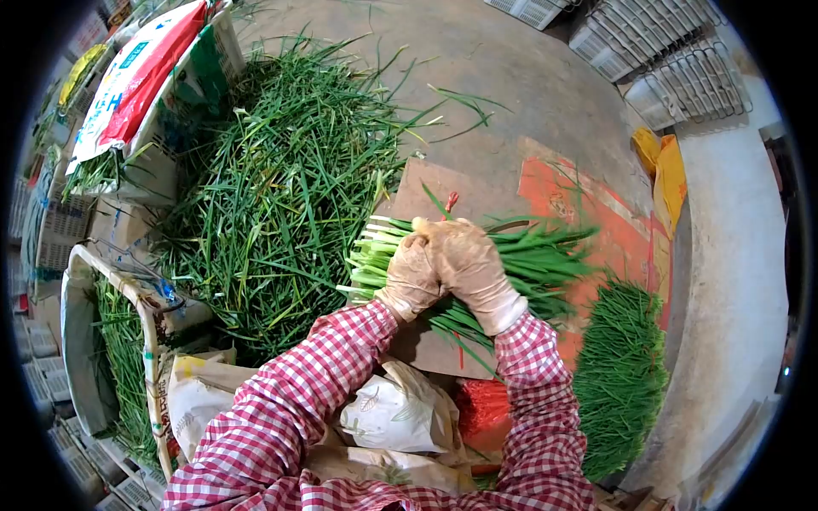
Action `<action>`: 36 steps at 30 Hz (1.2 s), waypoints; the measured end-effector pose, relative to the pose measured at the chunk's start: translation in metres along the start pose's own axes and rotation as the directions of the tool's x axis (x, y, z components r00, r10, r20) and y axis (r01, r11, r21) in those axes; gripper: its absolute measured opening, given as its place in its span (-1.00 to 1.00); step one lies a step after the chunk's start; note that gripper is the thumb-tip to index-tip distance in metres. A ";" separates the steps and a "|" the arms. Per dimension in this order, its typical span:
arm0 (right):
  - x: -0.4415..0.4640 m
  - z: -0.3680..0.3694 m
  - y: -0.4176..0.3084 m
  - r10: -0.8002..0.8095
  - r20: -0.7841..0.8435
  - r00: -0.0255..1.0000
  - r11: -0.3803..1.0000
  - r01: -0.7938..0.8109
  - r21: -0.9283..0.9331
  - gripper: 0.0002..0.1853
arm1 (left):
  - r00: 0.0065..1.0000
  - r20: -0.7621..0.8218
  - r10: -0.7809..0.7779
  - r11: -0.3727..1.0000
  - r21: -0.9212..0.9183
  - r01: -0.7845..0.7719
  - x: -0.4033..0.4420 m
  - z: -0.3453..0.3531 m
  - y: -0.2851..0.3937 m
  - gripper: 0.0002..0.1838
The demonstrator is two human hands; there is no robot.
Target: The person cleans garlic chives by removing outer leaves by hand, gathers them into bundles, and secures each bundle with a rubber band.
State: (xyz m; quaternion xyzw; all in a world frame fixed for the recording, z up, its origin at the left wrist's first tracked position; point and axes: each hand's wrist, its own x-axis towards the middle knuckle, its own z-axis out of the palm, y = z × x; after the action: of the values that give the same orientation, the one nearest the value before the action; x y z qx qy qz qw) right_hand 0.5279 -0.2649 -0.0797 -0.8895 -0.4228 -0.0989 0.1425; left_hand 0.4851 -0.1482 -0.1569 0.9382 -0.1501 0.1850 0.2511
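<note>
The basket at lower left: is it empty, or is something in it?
Not empty: green leaves show inside the basket. How deep they go, I cannot tell.

Room over concrete floor [477, 77] beyond hands [464, 260]; leaf heap [281, 179] blocks left, dense green stack [620, 379] right.

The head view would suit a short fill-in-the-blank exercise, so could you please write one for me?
1. The left hand and the right hand both wear ____.
2. The sleeves have a red-and-white ____ pattern.
3. The bunch of stalks in the hands has its pale ends pointing to the picture's ____ side.
4. The neat green bundle lies nearer to the ____ hand.

Missing words: gloves; checked; left; right.
</note>
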 end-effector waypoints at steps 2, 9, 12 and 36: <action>-0.013 0.001 0.013 0.072 0.021 0.997 0.986 -0.068 -0.149 -0.67 | 0.990 0.121 0.066 0.993 -0.100 -0.054 0.008 -0.025 0.006 -0.71; -0.060 -0.022 0.067 0.693 0.240 0.680 0.703 -0.562 -0.436 -0.54 | 0.992 -0.013 -0.126 0.992 0.010 0.127 0.026 -0.020 0.014 -0.68; -0.048 -0.043 0.053 0.799 0.195 0.569 0.563 -0.593 -0.576 -0.51 | 0.966 0.015 -0.260 0.962 0.091 0.257 0.028 -0.003 0.012 -0.50; -0.001 -0.031 0.008 0.279 0.762 0.585 0.960 -0.188 -0.207 0.44 | 0.715 0.698 0.019 -0.224 -0.694 0.684 -0.021 -0.040 0.010 -0.65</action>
State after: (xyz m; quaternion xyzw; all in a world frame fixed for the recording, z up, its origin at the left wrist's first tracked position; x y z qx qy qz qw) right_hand 0.5322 -0.2810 -0.0519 -0.8965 -0.3160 0.2970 -0.0910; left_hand 0.4516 -0.1319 -0.1296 0.4440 -0.0097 -0.3026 0.8433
